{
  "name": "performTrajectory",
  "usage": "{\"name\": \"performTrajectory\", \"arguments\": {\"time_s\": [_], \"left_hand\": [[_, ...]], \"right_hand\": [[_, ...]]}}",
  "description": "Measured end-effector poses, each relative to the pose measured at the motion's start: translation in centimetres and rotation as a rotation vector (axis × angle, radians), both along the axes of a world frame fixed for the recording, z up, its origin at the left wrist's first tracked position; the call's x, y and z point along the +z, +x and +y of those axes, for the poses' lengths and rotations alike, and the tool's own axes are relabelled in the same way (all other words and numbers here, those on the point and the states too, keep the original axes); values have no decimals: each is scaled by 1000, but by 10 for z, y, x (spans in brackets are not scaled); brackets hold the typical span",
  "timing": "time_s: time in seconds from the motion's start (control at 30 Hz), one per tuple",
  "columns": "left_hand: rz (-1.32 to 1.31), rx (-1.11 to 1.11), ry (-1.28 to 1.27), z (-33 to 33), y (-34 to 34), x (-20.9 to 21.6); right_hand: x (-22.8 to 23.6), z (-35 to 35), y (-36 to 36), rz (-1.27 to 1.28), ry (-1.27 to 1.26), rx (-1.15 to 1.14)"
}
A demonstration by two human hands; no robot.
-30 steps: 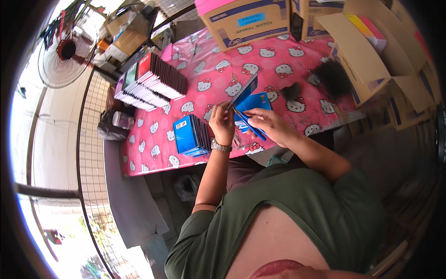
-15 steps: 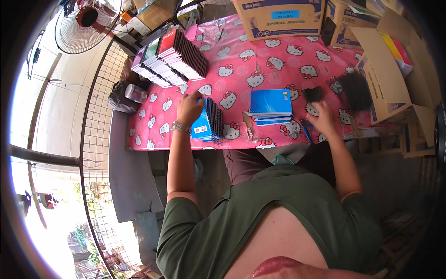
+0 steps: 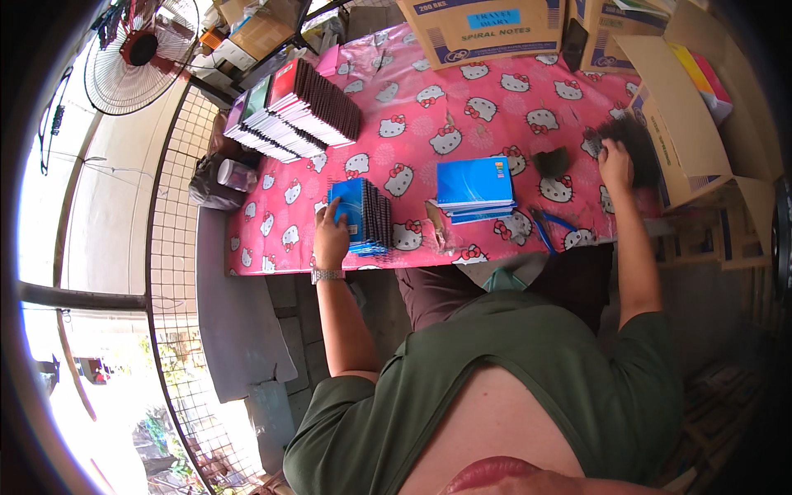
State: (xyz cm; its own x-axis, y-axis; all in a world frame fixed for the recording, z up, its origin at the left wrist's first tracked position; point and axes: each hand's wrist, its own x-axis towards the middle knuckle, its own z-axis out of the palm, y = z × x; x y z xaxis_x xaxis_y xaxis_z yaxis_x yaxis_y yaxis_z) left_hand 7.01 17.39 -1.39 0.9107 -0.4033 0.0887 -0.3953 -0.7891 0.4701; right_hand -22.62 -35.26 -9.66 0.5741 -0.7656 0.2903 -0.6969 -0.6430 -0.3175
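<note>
My left hand (image 3: pixel 331 233) rests on a leaning row of blue spiral notebooks (image 3: pixel 363 216) at the near left of the pink patterned table (image 3: pixel 462 99), fingers on the front cover. My right hand (image 3: pixel 615 157) reaches to the right edge of the table and touches a pile of black spiral coils (image 3: pixel 631 132). Between my hands lies a small flat stack of blue notebooks (image 3: pixel 475 188). A smaller black clump (image 3: pixel 551 161) sits just right of that stack.
Blue-handled pliers (image 3: pixel 548 228) lie near the front edge. A long row of dark notebooks (image 3: pixel 297 107) lies at the far left. Cardboard boxes (image 3: pixel 487 29) stand at the back and on the right (image 3: pixel 672 124). A fan (image 3: pixel 136 54) and wire fence (image 3: pixel 177 272) are on the left.
Both hands were together over the middle holding a blue notebook. They have since parted: the left went to the leaning blue row, the right to the black coils at the right.
</note>
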Motion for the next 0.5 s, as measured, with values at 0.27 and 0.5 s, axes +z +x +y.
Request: {"name": "performTrajectory", "arguments": {"time_s": [0.27, 0.5], "left_hand": [[-564, -820, -121, -165, -95, 26], [-387, -1040, -25, -194, -97, 15]], "right_hand": [[57, 52, 30, -653, 513, 417], [66, 105, 23, -527, 465, 568]]}}
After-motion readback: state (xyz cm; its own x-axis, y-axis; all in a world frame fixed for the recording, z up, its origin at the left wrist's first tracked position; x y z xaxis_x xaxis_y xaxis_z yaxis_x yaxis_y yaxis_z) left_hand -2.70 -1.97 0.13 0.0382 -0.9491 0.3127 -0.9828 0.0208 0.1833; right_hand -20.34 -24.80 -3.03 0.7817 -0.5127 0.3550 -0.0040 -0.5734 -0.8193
